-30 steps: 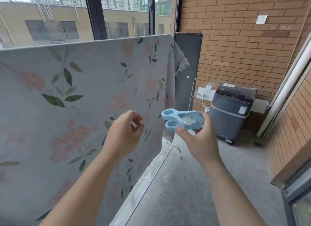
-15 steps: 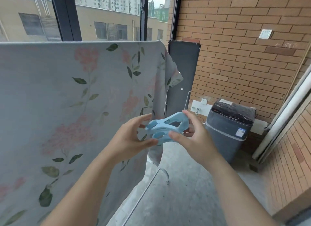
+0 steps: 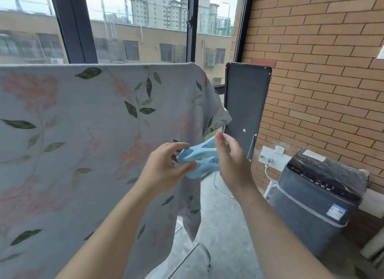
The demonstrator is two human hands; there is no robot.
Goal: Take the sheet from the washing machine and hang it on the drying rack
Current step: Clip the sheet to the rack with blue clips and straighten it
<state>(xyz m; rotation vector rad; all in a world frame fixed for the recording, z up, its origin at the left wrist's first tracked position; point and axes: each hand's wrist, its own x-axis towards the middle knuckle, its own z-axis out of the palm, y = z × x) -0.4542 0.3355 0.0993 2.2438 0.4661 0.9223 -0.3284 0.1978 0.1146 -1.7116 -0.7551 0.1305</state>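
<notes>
A pale sheet [image 3: 83, 133] printed with pink flowers and green leaves hangs over the top bar of the drying rack, filling the left half of the view. Only the rack's metal foot [image 3: 204, 251] shows, below the sheet's right edge. In front of that edge both my hands hold light blue plastic clothes pegs [image 3: 199, 159]. My left hand [image 3: 164, 170] pinches the left end. My right hand [image 3: 232, 160] grips the right end. The grey top-loading washing machine [image 3: 318, 199] stands at the right by the brick wall, its lid down.
A dark flat panel [image 3: 245, 108] leans upright against the brick wall behind the sheet's right edge. A wall socket and tap [image 3: 270, 156] sit left of the washer. Large windows run behind the rack. Bare concrete floor [image 3: 224, 247] lies between rack and washer.
My left hand has come over and taken hold of the blue pegs, which a second ago only my right hand held. Both hands have risen a little toward the sheet's right edge.
</notes>
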